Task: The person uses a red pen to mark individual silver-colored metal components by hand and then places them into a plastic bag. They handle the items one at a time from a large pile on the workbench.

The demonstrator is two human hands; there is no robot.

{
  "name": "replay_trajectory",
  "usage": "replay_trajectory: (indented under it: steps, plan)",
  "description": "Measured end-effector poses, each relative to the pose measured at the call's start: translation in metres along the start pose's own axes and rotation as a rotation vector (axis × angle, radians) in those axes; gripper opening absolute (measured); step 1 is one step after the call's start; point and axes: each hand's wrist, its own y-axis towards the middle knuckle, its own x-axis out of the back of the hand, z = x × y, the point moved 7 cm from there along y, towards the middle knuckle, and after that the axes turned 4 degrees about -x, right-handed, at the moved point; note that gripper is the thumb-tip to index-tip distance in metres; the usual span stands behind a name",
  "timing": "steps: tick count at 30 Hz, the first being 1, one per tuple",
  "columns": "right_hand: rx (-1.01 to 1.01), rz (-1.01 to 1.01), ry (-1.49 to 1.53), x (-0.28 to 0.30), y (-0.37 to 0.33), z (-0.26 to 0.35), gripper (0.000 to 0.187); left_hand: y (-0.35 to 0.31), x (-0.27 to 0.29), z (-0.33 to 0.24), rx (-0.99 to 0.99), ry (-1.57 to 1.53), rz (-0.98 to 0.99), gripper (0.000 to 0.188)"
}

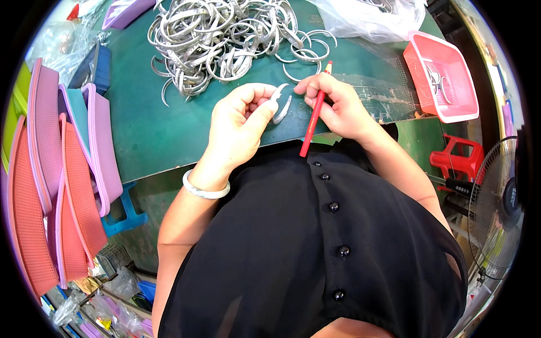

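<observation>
My left hand (pixel 236 124) pinches a silver open cuff bangle (pixel 285 110) between thumb and fingers, just over the near edge of the green tabletop (pixel 135 135). In my right hand (pixel 344 110) is a slim red pencil (pixel 312 128), gripped with its yellowish end pointing away from me and its other end toward my body. Pencil and bangle are apart. Beyond both hands lies a large tangled heap of silver bangles (pixel 197 34). A few loose bangles (pixel 310 54) spread from the heap's right side.
A pink plastic basket (pixel 414 73) with a few bangles stands at the right edge. Stacked coloured baskets (pixel 48 135) crowd the left, near a blue bin (pixel 101 67). A clear plastic bag (pixel 360 22) lies at the back. A fan (pixel 496 208) and red stool (pixel 459 155) are at right.
</observation>
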Motion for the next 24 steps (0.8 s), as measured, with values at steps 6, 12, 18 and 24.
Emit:
replay_trajectory:
  steps: [6, 12, 18, 24]
  plan:
    - [-0.135, 0.016, 0.441, -0.010, 0.003, -0.005, 0.013, -0.008, -0.003, -0.027, -0.302, 0.251, 0.024, 0.011]
    - [-0.198, -0.016, 0.735, -0.008, 0.001, -0.009, 0.017, -0.020, -0.015, -0.059, -0.588, 0.504, 0.108, 0.012]
    - [-0.151, -0.048, 0.722, -0.003, -0.002, -0.005, 0.019, -0.034, -0.025, -0.072, -0.785, 0.665, 0.156, 0.019]
    - [-0.136, -0.063, 0.816, -0.002, -0.008, -0.001, 0.018, -0.044, -0.038, -0.076, -0.959, 0.775, 0.224, 0.028]
